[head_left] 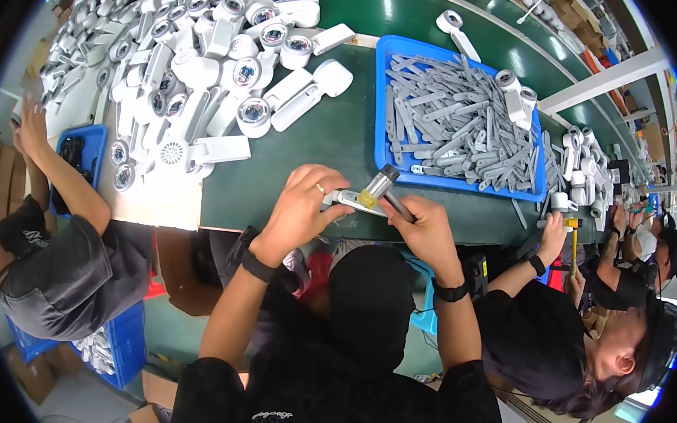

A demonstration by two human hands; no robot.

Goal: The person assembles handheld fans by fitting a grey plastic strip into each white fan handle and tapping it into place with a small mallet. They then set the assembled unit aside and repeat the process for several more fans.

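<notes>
At the table's near edge, my left hand point(301, 208) is closed on a white handheld-fan body point(361, 203), its long side lying between my two hands. My right hand point(428, 231) grips a small mallet by its dark handle point(401, 206). The mallet's head point(377, 186), translucent yellow at one end and dark at the other, is over the fan body; whether they touch I cannot tell. Part of the fan body is hidden behind my left fingers and the mallet.
A blue tray point(378, 129) heaped with grey plastic strips point(460, 118) stands just beyond my right hand. White fan bodies point(200, 71) pile up at the left on the green table point(319, 144). Co-workers sit on both sides; one at the right holds a yellow-headed hammer point(574, 224).
</notes>
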